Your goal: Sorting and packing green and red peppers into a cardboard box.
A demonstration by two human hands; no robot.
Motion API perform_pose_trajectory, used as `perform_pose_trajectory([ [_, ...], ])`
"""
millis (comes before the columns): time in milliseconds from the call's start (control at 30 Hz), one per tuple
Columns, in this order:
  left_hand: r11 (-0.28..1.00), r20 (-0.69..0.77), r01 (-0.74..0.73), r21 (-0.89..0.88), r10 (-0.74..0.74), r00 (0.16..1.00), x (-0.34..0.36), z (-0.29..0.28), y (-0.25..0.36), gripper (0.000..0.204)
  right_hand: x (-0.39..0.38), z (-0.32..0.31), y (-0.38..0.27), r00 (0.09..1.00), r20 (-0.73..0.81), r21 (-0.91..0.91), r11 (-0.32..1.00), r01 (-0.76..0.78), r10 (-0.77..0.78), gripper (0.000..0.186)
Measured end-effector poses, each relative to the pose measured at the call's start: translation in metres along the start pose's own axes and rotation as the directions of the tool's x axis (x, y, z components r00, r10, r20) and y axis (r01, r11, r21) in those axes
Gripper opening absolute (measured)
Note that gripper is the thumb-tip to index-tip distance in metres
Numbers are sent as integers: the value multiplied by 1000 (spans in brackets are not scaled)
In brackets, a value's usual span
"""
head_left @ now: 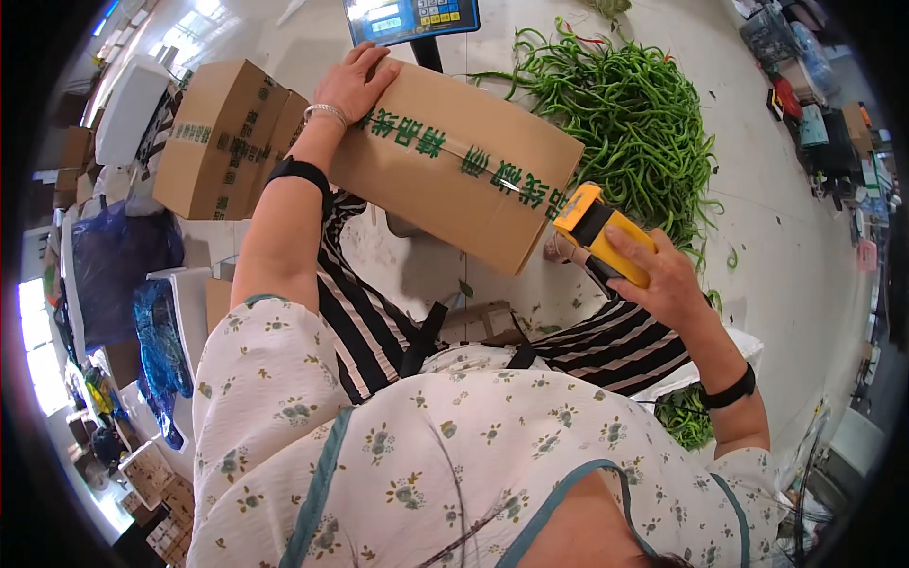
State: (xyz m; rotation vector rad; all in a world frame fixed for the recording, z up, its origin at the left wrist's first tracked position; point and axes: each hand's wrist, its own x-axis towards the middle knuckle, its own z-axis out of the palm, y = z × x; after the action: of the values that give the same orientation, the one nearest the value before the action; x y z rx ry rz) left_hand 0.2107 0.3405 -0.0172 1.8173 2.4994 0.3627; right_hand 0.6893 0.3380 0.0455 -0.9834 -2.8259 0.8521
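Observation:
A long cardboard box (454,142) lies at a slant in front of me, with clear tape printed in green along its top. My left hand (365,83) is bent over its far left end, steadying it. At the opposite end, my right hand (658,270) is closed around a yellow and black tape dispenser (606,232). The dispenser's front sits right at the box's right edge; whether it touches the cardboard I cannot tell. What supports the box is mostly hidden underneath it.
Long green chili peppers (625,133) are heaped on the floor at the far right. A blue weighing scale display (412,19) stands beyond the box. Another taped box (222,142) is at left, near a dark blue plastic bag (123,251). More green peppers (684,417) lie below my right forearm.

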Motion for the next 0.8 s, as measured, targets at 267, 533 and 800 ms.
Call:
perform_pose_trajectory([
  [267,961,19,-16,277,11,1000,-19,1,33,50,-5,45,-3,986,-164,34,998,49,-43,65],
  [533,925,74,-364,106,358,931,-71,24,128,49,36,64,-43,988,-135,32,996,86,-81,67],
  [800,922,65,-385,47,382,922,-88,16,148,48,41,95,-29,980,-164,130,982,137,-115,69],
])
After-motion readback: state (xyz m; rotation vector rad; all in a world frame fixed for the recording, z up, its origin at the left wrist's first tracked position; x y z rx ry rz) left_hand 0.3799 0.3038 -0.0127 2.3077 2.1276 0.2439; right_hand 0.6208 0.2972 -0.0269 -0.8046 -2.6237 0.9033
